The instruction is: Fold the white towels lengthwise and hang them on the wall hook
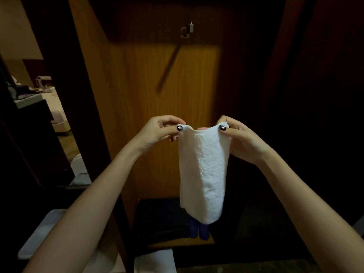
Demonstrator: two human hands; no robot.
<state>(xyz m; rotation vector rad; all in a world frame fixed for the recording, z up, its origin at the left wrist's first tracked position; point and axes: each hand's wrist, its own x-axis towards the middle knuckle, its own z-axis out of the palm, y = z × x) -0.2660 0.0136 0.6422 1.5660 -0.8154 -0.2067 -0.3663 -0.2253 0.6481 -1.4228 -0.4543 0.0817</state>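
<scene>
- White towel point(203, 168) hangs as a narrow folded strip in front of wood panel point(141, 85) — well below wall hook point(187, 30).
- Left hand point(157, 131) & right hand point(242, 138) each pinch a top corner.
- Progress: fold looks done; hanging not yet, hook bare.
- Second white cloth point(153, 261) at bottom edge — prob. next towel.
- Dim room; bed point(57, 113) far left.

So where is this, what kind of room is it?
Probably a hotel room or bedroom, beside a closet: a small metal wall hook on a brown wooden panel, a bed with pale sheets off to the left, and a white terry towel held up.
</scene>
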